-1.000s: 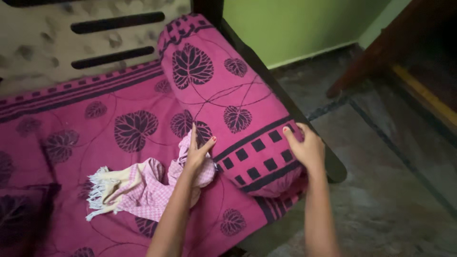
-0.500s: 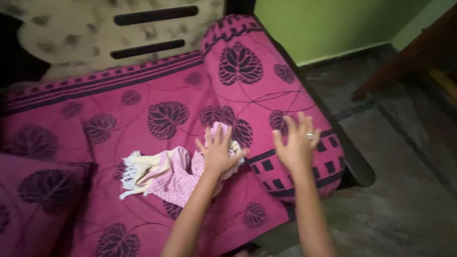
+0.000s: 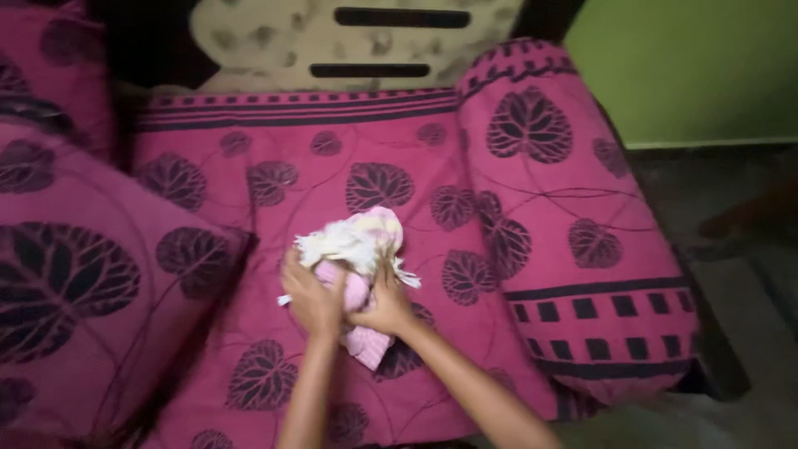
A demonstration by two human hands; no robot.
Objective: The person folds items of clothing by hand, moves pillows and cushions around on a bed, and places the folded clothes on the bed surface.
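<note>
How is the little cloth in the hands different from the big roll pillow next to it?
The small cloth is pale pink and cream with a white fringe; the bolster pillow is deep magenta with dark leaf prints and a band of dark squares. The cloth is bunched up loosely, while the bolster is a smooth, firm roll. The left hand and right hand press on the cloth; the bolster lies untouched. Both rest on the magenta leaf-print sofa cover.

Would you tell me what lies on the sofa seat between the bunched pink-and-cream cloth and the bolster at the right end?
In the head view, only bare leaf-print cover lies between the cloth and the bolster.
</note>
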